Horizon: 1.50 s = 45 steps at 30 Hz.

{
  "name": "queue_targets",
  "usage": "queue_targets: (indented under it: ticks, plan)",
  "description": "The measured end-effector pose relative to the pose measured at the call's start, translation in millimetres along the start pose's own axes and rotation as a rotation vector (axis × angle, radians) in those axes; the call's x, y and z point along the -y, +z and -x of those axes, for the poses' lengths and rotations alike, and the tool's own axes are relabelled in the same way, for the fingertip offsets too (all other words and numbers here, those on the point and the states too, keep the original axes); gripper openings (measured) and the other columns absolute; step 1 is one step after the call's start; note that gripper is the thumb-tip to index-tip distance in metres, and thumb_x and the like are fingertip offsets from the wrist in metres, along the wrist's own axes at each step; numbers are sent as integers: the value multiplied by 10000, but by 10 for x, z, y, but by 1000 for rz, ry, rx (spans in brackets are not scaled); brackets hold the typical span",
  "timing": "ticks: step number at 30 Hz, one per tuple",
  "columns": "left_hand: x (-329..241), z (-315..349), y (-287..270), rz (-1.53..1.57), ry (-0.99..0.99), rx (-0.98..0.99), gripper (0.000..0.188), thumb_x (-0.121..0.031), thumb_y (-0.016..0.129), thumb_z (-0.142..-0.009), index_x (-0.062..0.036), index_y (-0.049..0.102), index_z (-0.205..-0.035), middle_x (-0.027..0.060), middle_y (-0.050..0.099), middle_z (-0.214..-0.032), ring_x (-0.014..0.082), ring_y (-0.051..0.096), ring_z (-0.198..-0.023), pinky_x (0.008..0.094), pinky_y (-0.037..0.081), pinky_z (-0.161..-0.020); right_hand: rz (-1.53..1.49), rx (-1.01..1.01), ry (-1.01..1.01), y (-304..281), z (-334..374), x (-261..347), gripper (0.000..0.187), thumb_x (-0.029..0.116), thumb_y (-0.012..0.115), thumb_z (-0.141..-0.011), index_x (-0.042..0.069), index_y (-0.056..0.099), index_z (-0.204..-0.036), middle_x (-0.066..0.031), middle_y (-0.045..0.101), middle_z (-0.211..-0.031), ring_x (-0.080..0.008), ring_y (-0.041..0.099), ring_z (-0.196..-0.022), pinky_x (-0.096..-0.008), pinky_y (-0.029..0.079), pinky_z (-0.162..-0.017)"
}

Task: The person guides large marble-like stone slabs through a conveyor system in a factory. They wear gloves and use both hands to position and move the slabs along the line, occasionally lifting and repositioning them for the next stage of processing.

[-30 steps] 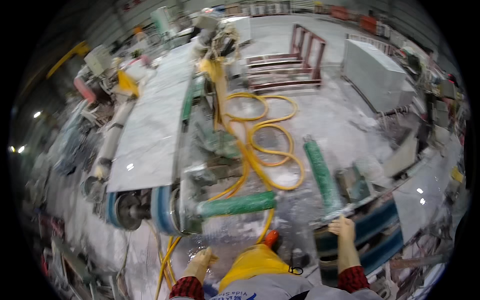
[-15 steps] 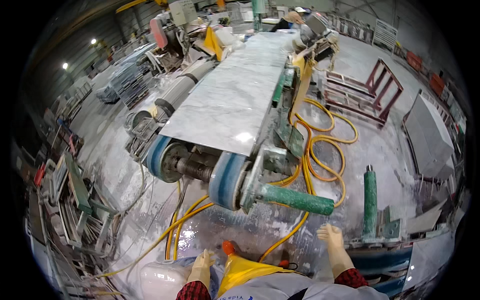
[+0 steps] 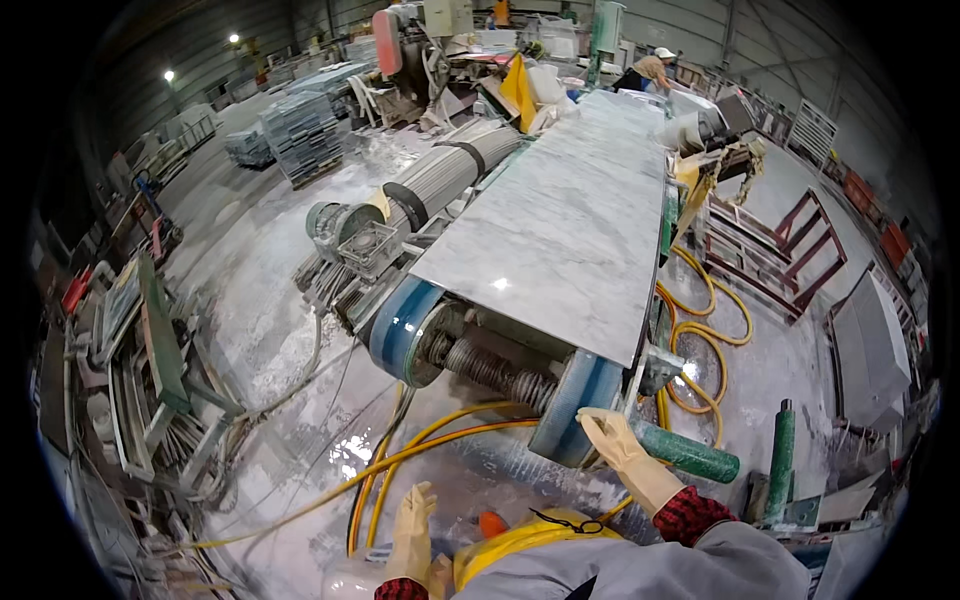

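Both hands wear pale rubber gloves. My right hand (image 3: 622, 452) is raised with fingers apart, just below the near corner of the grey marble slab (image 3: 570, 225) and in front of the blue belt drum (image 3: 572, 402); it holds nothing. My left hand (image 3: 412, 530) hangs low at the bottom edge, fingers loosely spread and empty, above yellow hoses (image 3: 420, 450) on the wet floor. The slab lies flat on a long conveyor machine that runs away from me.
A green roller (image 3: 690, 455) juts out right of my right hand; another green post (image 3: 780, 460) stands further right. A red metal rack (image 3: 775, 255) is at right, stacked frames (image 3: 140, 360) at left. A person (image 3: 650, 70) works at the far end.
My view has swung left and moved closer to the conveyor's end. My right hand rose from low at the right toward the slab's near corner; my left hand stayed low.
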<state>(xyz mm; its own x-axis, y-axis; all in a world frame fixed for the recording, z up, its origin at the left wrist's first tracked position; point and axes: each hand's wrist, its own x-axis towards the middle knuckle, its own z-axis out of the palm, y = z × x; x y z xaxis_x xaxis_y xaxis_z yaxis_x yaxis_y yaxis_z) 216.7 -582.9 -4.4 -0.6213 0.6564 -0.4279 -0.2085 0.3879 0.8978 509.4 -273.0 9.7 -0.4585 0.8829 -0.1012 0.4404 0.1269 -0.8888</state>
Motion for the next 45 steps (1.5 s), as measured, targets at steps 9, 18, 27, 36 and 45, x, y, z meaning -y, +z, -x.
queue_targets:
  ticks: [9,18,27,36,45]
  plan:
    - [-15,-1049,99,105,-64,27,629,-471,438,-1178,-59,419,-1654,192,688,-1439,274,718,-1162,410,557,-1057,663,-488,-162,-84,-890,-174,605,282,670,-1015,-24,552,-1524,-289,589,-1515,-490,512,-1425,-524,397,-1232]
    - [-478,-1898,-364,-119,-80,66,594,-434,434,-1182,-21,478,-1607,183,711,-1409,277,706,-1224,398,540,-1096,730,-624,-144,95,-1630,-228,585,279,699,-974,-1,605,-1480,-257,590,-1545,-466,475,-1478,-555,324,-1285]
    - [-1461,-3398,-180,-728,779,-42,477,-284,585,-1121,24,603,-1484,272,666,-1443,412,618,-1381,461,471,-1197,710,-685,-238,74,-1577,-23,510,266,726,-933,22,652,-1375,-262,622,-1475,-470,543,-1381,-585,365,-1241]
    - [-2281,-4832,1041,-1032,1178,243,572,-341,678,-1030,-19,596,-1495,292,522,-1586,561,440,-1476,601,329,-1255,672,-637,-277,-210,-1592,266,327,138,726,-899,16,687,-1200,-193,694,-1224,-420,631,-1145,-531,500,-1055]
    - [-2692,-5261,1540,-1319,1119,230,667,-435,655,-1005,-69,537,-1550,228,476,-1648,432,403,-1524,567,286,-1273,871,-545,-2,-368,-1963,165,581,387,670,-1006,77,589,-1492,-191,561,-1550,-403,472,-1472,-495,329,-1279]
